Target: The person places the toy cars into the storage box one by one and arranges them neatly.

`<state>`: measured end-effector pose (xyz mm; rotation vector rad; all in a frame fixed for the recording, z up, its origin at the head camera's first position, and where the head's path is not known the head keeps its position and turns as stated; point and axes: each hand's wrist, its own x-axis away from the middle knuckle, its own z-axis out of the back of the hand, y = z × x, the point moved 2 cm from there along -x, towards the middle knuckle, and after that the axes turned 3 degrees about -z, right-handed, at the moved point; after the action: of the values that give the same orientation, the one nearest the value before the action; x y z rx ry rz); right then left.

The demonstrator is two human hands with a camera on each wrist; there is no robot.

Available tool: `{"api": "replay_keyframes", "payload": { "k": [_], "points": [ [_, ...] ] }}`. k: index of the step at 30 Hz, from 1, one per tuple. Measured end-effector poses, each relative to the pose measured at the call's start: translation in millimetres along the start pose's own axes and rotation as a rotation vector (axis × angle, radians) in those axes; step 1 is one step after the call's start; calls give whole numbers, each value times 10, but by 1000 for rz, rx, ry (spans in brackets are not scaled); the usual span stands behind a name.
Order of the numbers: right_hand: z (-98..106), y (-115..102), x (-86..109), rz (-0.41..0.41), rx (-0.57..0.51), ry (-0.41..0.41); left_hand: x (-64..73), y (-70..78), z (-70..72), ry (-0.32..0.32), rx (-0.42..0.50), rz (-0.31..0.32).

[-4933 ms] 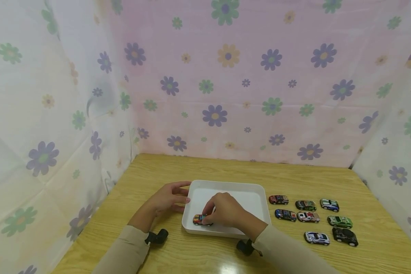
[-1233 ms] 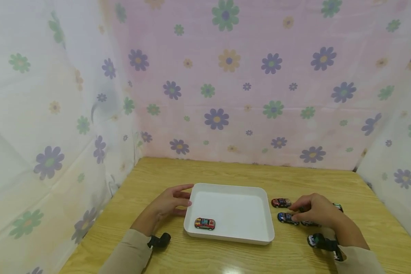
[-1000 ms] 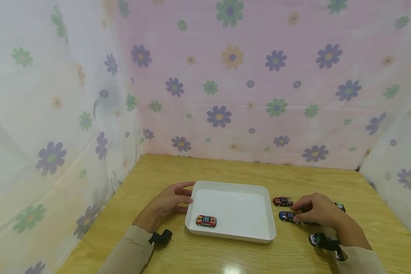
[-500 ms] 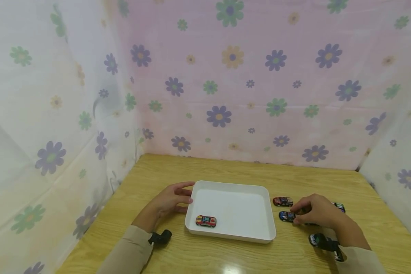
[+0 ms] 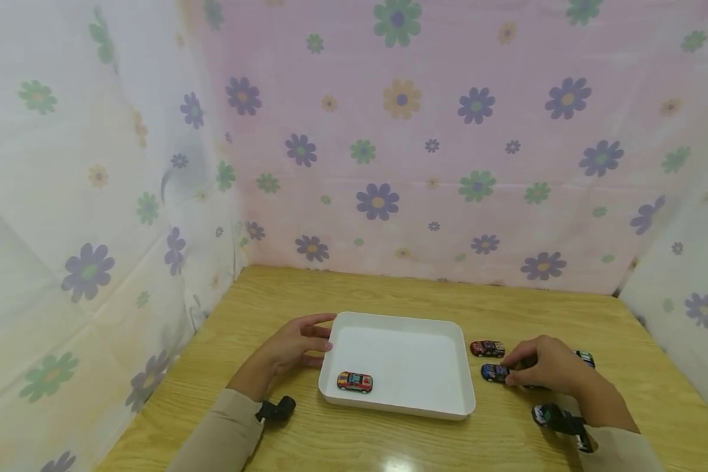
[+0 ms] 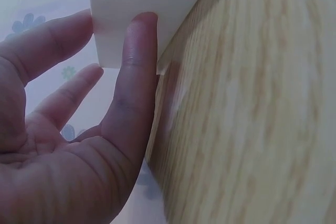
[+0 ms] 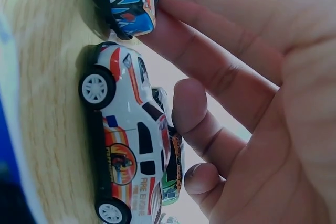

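Note:
My left hand (image 5: 295, 342) rests its fingertips on the left wall of a white tray (image 5: 413, 367), fingers spread and loosely bent. A red-and-yellow toy car (image 5: 355, 382) sits in the tray's near left corner. To the right of the tray, my right hand (image 5: 551, 368) pinches the rear of a blue toy car (image 5: 494, 373) with thumb and fingers; the car appears to rest on the table. Under that hand, the right wrist view shows a white toy car (image 7: 131, 140) close behind the blue one, and part of a green-and-orange car (image 7: 172, 174) beyond it.
A red-and-black toy car (image 5: 487, 349) stands just behind the blue one. Right of my hand, a green-and-white car (image 5: 585, 358) peeks out. My wrist partly covers another white car (image 5: 544, 413). Flowered cloth (image 5: 401, 164) walls the wooden table (image 5: 330, 288) in.
About five seconds ago my right hand held the red-and-yellow car in the tray. It has let go and moved right to the blue car. The left hand has stayed at the tray.

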<state>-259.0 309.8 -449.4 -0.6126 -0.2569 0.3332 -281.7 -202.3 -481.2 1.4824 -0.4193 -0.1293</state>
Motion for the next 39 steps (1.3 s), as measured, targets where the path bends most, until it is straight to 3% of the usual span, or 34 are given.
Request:
{"api": "replay_keyframes", "payload": {
  "k": [9,18,23,39],
  "points": [
    [24,-16,7,6,-43,14,-27,17,20,-8,-9,-4],
    [106,-68,-13,60,-1,108,-43,41,33,-10,0,-29],
    [103,-96,11,79,1,136,-18,9,12,-5,-7,-13],
    [169,-303,103,133,106,352,-13,-37,-5,-3,4,-17]
  ]
}}
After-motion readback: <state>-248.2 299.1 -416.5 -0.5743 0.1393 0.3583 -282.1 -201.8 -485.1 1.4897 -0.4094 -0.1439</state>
